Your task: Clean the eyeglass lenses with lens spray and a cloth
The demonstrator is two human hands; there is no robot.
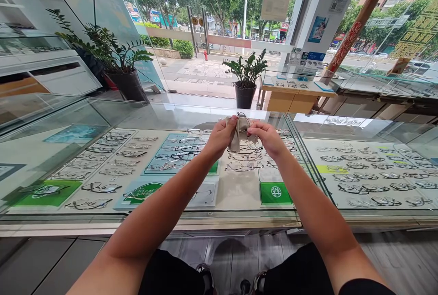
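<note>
Above the glass display counter (239, 215), both hands are raised close together in front of me. My left hand (221, 137) is closed on a beige cleaning cloth (234, 140), which hangs down from its fingers. Dark-rimmed eyeglasses (242, 115) show at the top of the cloth and between the hands. My right hand (267, 136) pinches part of the eyeglasses' frame with thumb and forefinger. Cloth and fingers hide much of the eyeglasses. Beneath the glass, rows of eyeglasses (242, 166) lie right under my hands.
Another glass case (376, 213) with more eyeglasses adjoins on the right. Green cards (276, 193) lie inside the counter. Beyond it stand potted plants (245, 92) and a small wooden display table (290, 99). A glass storefront with trees outside closes the view.
</note>
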